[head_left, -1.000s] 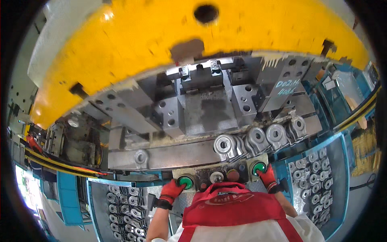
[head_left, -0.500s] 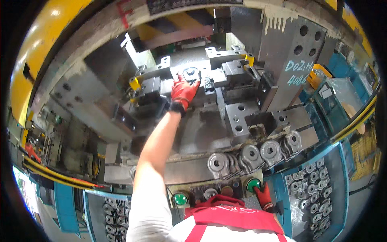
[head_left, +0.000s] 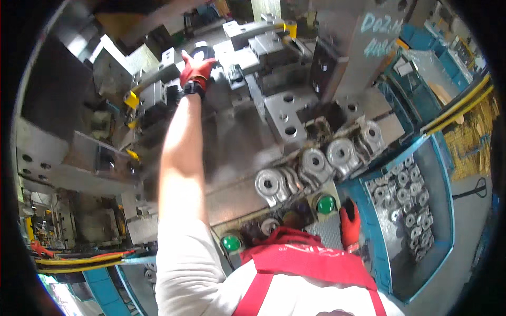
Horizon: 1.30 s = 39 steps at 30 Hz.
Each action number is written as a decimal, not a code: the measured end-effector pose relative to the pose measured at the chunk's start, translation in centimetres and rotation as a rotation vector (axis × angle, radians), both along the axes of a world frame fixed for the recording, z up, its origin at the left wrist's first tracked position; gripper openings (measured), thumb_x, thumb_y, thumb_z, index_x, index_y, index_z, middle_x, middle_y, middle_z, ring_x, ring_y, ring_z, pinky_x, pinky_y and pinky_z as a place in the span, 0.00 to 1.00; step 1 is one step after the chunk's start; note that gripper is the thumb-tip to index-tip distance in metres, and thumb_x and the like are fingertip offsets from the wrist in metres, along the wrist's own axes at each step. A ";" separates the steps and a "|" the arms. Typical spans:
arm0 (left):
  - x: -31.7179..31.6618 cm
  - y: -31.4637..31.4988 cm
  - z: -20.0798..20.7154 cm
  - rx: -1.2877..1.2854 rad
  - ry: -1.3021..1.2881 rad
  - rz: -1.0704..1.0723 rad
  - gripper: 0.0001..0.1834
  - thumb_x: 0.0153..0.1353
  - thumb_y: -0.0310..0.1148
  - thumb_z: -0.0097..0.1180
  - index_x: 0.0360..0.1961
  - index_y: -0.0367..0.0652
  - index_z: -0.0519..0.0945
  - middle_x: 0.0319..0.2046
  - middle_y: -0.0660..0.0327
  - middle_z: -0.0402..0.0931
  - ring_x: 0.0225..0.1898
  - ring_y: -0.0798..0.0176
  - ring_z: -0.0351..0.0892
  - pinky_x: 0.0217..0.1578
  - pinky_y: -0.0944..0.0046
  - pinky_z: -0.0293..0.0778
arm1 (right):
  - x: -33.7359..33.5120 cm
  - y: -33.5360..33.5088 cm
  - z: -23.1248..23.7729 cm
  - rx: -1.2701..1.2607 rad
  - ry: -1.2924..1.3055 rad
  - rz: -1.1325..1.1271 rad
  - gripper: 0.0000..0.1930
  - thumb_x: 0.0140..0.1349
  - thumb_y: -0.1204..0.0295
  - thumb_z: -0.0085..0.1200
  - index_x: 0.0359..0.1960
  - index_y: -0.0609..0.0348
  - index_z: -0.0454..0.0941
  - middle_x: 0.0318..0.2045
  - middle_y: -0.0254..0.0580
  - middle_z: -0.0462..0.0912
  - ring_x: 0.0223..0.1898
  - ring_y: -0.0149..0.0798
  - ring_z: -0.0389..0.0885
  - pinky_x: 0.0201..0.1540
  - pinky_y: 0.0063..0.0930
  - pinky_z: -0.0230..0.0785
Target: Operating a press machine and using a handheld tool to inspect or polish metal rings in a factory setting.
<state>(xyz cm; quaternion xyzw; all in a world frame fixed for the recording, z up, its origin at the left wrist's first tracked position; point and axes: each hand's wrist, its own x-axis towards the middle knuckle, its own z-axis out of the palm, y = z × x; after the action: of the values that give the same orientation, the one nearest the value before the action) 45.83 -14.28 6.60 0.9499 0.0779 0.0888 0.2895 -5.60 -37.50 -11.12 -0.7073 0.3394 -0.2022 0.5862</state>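
Observation:
Stretched far into the press, my left hand (head_left: 197, 70) wears a red glove. Its fingers straddle the near edge of a ring-shaped metal part (head_left: 202, 51) and appear to grip it; the undersides of the fingers are hidden. Metal die blocks (head_left: 265, 46) flank that part. At the lower right, my right hand (head_left: 350, 225), also in a red glove, hangs with fingers apart and holds nothing. It is nearest to a green push button (head_left: 326, 204), a little apart from it. Another green button (head_left: 231, 243) sits left on the same panel.
Several ring-ended metal forgings (head_left: 268, 184) lean in a row along the press's front ledge. A blue bin (head_left: 452, 210) at the right holds many similar parts. An upright steel block (head_left: 348, 52) stands right of the die. Yellow-black cables (head_left: 458, 110) run along the right.
My head view has shifted and turned, so the press sits farther up and left. My right hand has come away from the green button. My left hand stays at the ring-shaped part.

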 end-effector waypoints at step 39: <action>-39.0 30.1 -16.4 0.122 0.241 0.405 0.56 0.35 0.53 0.63 0.61 0.39 0.48 0.43 0.41 0.70 0.44 0.42 0.70 0.43 0.51 0.68 | 20.2 14.8 19.3 -0.616 -0.068 0.998 0.50 0.35 0.63 0.62 0.60 0.67 0.45 0.44 0.58 0.72 0.46 0.51 0.72 0.48 0.33 0.64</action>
<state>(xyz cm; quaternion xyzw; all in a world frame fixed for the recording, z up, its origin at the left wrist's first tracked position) 6.81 15.80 -9.83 0.9344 0.2953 0.0354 0.1962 14.64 -22.74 8.18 -0.9124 -0.1282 -0.0137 0.3886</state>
